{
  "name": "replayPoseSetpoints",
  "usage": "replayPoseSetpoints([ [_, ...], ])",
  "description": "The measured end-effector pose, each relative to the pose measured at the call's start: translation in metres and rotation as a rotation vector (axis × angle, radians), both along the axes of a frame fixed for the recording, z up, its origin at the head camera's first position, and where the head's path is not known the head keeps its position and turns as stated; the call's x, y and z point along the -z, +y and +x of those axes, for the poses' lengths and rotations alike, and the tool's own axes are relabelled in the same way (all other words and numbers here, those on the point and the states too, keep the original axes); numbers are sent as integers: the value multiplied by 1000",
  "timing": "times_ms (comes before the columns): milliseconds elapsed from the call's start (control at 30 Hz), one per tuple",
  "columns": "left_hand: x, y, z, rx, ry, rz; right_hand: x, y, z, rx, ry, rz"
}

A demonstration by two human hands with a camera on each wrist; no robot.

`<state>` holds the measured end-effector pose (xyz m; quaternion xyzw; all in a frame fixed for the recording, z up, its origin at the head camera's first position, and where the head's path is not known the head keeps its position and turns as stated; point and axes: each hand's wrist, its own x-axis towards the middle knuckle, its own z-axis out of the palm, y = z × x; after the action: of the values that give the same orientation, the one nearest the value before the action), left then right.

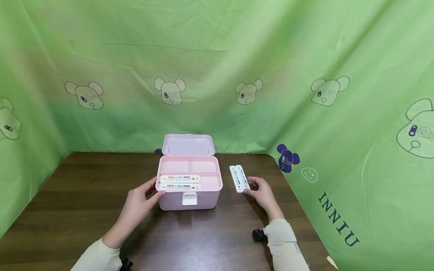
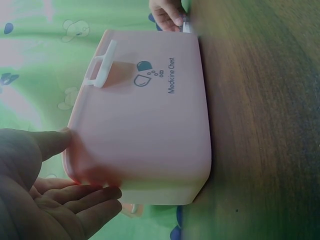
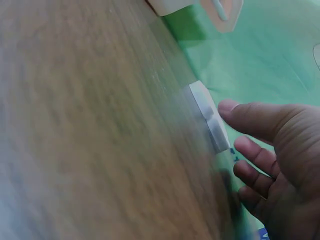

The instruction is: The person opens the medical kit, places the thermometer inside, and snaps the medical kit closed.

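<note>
A pink medicine chest point(image 1: 190, 177) stands on the table with its lid point(image 1: 188, 145) raised at the back. My left hand point(image 1: 137, 203) holds its front left corner, thumb on the front rim and fingers along the side wall. Inside the front compartment lie two white wall thermometers point(image 1: 179, 179), one in front of the other. Another pair of flat white thermometers point(image 1: 239, 178) lies side by side on the table, right of the chest. Beside their near right end is my right hand point(image 1: 261, 194), thumb at the near end and fingers loosely bent, not closed round them.
The wooden table point(image 1: 190, 241) reaches back to a green cloth point(image 1: 210, 113) printed with bear heads, which also hangs along both sides. A white latch point(image 1: 189, 198) sits on the chest's front. Dividers split the chest's rear point(image 1: 174, 164) into compartments.
</note>
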<state>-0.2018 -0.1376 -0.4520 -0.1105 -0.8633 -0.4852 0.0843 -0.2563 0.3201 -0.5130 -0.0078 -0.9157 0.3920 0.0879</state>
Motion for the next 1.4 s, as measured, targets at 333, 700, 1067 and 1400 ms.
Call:
replayPoseSetpoints([
  [333, 1, -3, 1, -2, 36, 0, 9, -3, -3, 24, 5, 132],
  [700, 3, -4, 0, -7, 40, -3, 7, -6, -7, 52, 23, 152],
  [1067, 4, -3, -3, 6, 24, 18, 0, -4, -2, 181, 17, 240],
  [1400, 3, -1, -2, 11, 13, 3, 1, 3, 5, 206, -27, 266],
])
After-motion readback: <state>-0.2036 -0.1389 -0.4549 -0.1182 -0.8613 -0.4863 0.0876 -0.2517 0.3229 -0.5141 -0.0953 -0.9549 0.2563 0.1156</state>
